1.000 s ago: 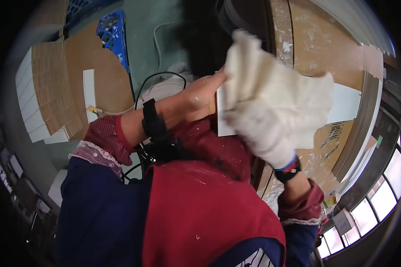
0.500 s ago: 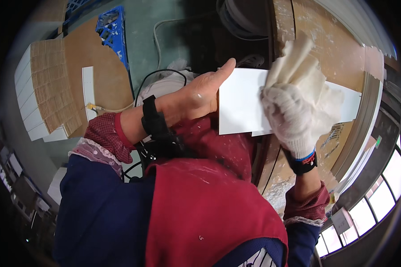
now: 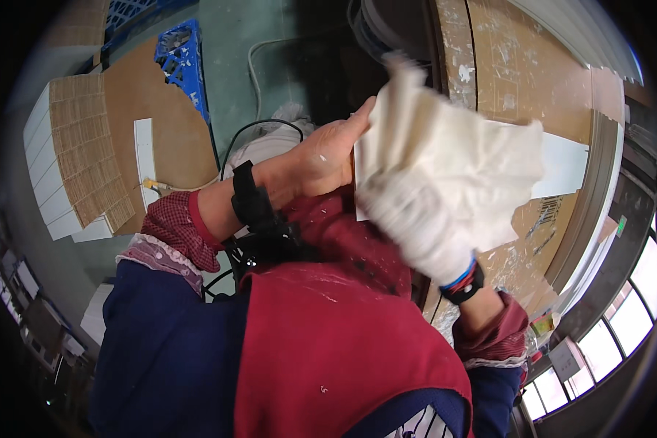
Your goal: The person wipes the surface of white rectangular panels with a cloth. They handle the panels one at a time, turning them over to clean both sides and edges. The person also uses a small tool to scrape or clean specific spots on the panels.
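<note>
My bare left hand point(image 3: 330, 157) is at the near end of a white flat panel point(image 3: 566, 165), its thumb along the edge and its fingers hidden behind the end. My right hand point(image 3: 416, 215), in a white knitted glove and blurred by motion, presses a crumpled cream cloth point(image 3: 467, 150) onto the panel's upper face. The cloth covers most of the panel; only its far right end and a thin strip beside my left hand show. Whether a second panel lies beneath cannot be seen.
The panel lies across a paint-spattered workbench point(image 3: 511, 51). To the left, a stack of white-edged strips point(image 3: 87, 146) and a single white strip point(image 3: 144, 150) rest on a brown board point(image 3: 175, 139). Beyond are a blue crate point(image 3: 182, 62), a pale hose point(image 3: 254, 73) and a bucket point(image 3: 394, 29).
My right hand has swept the cloth leftward along the panel, toward my left hand, covering the white surface that showed before. My left hand has stayed nearly in place.
</note>
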A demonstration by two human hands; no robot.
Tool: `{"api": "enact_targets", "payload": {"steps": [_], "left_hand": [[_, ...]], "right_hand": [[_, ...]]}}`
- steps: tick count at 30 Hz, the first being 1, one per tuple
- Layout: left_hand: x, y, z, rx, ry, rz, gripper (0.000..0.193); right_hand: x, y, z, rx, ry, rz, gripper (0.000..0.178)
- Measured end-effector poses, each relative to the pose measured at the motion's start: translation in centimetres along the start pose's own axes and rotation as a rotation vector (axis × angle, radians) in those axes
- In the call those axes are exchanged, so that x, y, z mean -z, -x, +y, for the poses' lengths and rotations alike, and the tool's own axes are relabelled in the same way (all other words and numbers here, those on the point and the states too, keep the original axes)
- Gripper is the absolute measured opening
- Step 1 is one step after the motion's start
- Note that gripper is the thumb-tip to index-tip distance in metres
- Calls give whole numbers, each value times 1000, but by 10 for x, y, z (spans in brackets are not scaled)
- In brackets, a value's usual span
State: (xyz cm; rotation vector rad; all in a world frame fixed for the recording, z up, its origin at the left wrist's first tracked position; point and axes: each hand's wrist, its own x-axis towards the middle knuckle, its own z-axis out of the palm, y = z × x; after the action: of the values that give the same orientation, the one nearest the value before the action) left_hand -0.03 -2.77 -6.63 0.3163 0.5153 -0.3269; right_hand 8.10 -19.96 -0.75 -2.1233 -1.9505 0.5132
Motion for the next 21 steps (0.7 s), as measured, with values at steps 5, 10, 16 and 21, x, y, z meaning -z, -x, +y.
{"api": "enact_targets", "payload": {"steps": [5, 10, 16, 21], "left_hand": [[7, 2, 2, 1, -44, -170, 64], [5, 1, 1, 7, -23, -114, 64], [8, 2, 3, 19, -60, -186, 62], [0, 4, 5, -14, -95, -106, 64]], "right_hand": [[19, -9, 31, -281, -104, 165, 28], [-14, 17, 7, 124, 1062, 59, 29], [0, 15, 38, -220, 116, 218, 34], [64, 64, 124, -935, -275, 601, 15]]}}
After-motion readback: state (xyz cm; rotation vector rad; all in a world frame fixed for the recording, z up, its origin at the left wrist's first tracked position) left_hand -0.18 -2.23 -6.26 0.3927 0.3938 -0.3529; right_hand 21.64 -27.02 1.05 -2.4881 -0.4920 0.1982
